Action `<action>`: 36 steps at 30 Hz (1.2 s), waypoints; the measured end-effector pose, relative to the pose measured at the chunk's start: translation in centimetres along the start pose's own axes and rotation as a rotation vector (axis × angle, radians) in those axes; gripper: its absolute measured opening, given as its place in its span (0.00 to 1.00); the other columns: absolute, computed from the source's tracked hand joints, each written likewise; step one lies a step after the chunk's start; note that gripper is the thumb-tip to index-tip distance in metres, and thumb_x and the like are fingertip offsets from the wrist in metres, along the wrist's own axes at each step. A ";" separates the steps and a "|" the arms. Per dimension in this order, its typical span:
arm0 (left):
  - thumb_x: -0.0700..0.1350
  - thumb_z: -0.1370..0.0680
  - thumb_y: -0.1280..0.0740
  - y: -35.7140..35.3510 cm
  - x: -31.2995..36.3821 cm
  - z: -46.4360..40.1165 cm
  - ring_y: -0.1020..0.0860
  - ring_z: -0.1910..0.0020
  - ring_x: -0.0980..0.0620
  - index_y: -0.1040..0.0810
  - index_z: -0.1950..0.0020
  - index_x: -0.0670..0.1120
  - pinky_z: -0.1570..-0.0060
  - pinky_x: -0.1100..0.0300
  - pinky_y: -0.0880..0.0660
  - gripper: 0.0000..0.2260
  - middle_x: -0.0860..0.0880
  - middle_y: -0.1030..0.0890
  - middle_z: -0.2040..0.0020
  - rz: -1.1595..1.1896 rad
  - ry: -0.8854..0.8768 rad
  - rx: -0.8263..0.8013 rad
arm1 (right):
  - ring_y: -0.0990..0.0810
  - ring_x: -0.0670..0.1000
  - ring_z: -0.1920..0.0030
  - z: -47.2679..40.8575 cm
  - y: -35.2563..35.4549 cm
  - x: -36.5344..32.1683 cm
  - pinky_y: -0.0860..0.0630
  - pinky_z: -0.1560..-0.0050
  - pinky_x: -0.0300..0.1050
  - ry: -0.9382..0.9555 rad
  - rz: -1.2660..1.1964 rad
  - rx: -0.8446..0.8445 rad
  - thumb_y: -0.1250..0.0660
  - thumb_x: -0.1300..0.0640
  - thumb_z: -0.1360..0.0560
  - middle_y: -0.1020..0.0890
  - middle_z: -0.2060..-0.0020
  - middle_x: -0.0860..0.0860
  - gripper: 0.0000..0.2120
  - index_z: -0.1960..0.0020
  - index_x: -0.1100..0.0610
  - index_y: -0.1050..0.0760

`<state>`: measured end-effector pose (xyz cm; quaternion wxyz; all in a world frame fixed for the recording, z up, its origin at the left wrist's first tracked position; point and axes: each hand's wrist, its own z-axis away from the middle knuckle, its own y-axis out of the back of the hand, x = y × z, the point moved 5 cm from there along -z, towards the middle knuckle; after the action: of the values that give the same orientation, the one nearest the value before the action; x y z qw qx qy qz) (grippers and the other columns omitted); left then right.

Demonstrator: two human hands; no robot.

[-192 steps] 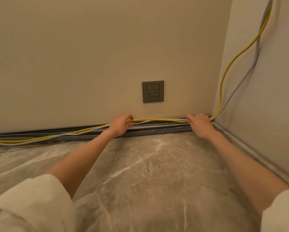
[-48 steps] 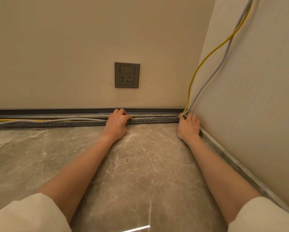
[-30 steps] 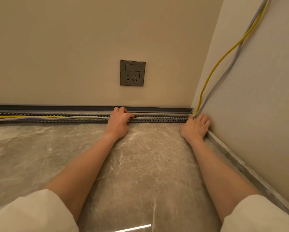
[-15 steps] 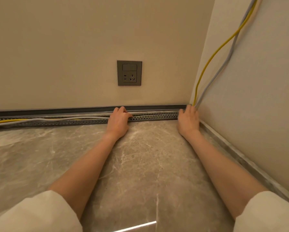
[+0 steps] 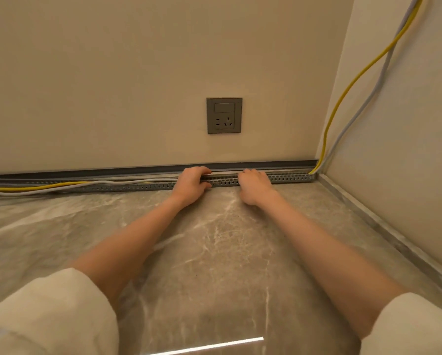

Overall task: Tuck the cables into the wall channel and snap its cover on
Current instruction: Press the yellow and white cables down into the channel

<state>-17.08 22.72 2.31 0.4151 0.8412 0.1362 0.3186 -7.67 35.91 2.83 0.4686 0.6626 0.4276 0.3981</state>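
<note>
Where the back wall (image 5: pixel 138 73) meets the marble floor (image 5: pixel 214 252), a grey perforated channel (image 5: pixel 289 178) runs along the skirting from the left edge to the corner. The head view is the only one, looking forward and down over two bare forearms in pale sleeves (image 5: pixel 48 316).

The left hand (image 5: pixel 190 184) lies on the channel near its middle, below and a little left of the grey wall socket (image 5: pixel 224 115). Its fingers curl over the top edge of the channel and its thumb sits against the perforated front face, so the grip is clamped on the channel. The right hand (image 5: pixel 254 184) is just beside it to the right, its fingers bent over the top of the channel; it is blurred, and whether it clasps the rail or only presses down on it cannot be told.

A yellow cable (image 5: pixel 343 93) and a grey cable (image 5: pixel 368 98) come down the right wall (image 5: pixel 407 149) side by side and enter the channel at the corner. Between the corner and the hands they are out of sight inside the channel. Left of the left hand they show again: both rise out of the channel and trail over its front edge towards the left edge of the picture, where they lie on the floor.

The channel is open along its top.
</note>
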 end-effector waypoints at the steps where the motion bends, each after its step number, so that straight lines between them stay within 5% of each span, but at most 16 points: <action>1: 0.42 0.27 0.29 0.6 -0.6 0.3 0.24 0.39 0.44 0.23 0.38 0.42 0.37 0.52 0.28 0.18 0.43 0.19 0.41 -0.040 -0.005 -0.001 | 0.28 0.60 0.37 0.0 0.0 -0.4 0.33 0.36 0.54 -0.023 0.018 -0.010 0.41 0.61 0.25 0.24 0.39 0.60 0.17 0.37 0.63 0.29; 12: 0.41 0.26 0.31 11.8 -9.7 4.9 0.25 0.44 0.40 0.20 0.44 0.40 0.46 0.49 0.29 0.12 0.39 0.20 0.46 -0.381 0.003 0.030 | 0.40 0.64 0.27 -0.8 -0.1 -5.1 0.46 0.28 0.65 -0.280 0.307 -0.352 0.47 0.56 0.19 0.38 0.27 0.63 0.23 0.27 0.64 0.41; 16: 0.40 0.26 0.30 14.7 -13.2 6.7 0.25 0.44 0.40 0.20 0.45 0.40 0.45 0.48 0.28 0.11 0.39 0.20 0.46 -0.386 0.063 0.031 | 0.49 0.66 0.25 -1.5 0.6 -7.6 0.47 0.27 0.63 -0.353 0.213 -0.249 0.52 0.57 0.19 0.50 0.24 0.66 0.27 0.25 0.69 0.54; 19: 0.41 0.26 0.30 15.8 -15.2 7.7 0.24 0.44 0.41 0.20 0.44 0.41 0.45 0.48 0.27 0.11 0.41 0.20 0.46 -0.396 0.087 0.024 | 0.40 0.64 0.28 -2.4 1.3 -12.9 0.39 0.30 0.59 -0.035 0.063 0.019 0.40 0.61 0.24 0.39 0.28 0.66 0.30 0.26 0.67 0.48; 23: 0.41 0.26 0.31 16.8 -17.5 8.6 0.24 0.43 0.42 0.21 0.42 0.41 0.44 0.49 0.27 0.13 0.41 0.20 0.45 -0.397 0.113 -0.009 | 0.27 0.58 0.38 -3.2 2.2 -19.3 0.32 0.38 0.51 0.240 -0.047 0.241 0.36 0.68 0.28 0.25 0.40 0.58 0.19 0.37 0.61 0.31; 27: 0.38 0.23 0.35 17.5 -18.7 9.4 0.24 0.43 0.41 0.20 0.42 0.40 0.44 0.49 0.27 0.11 0.40 0.19 0.46 -0.390 0.087 0.005 | 0.24 0.58 0.42 -4.4 1.8 -23.0 0.31 0.42 0.51 0.354 -0.074 0.261 0.41 0.62 0.22 0.22 0.44 0.56 0.10 0.42 0.58 0.26; 36: 0.40 0.23 0.36 17.6 -19.8 9.6 0.25 0.46 0.42 0.22 0.45 0.40 0.49 0.47 0.26 0.09 0.41 0.22 0.46 -0.546 0.063 -0.009 | 0.20 0.59 0.47 -5.7 0.4 -23.4 0.25 0.46 0.52 0.342 -0.279 0.266 0.44 0.60 0.20 0.17 0.49 0.58 0.12 0.46 0.61 0.23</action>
<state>-26.46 -3.82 3.45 0.4848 0.7612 0.3693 0.2217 -20.33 15.46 1.68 0.3487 0.5759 0.6366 0.3761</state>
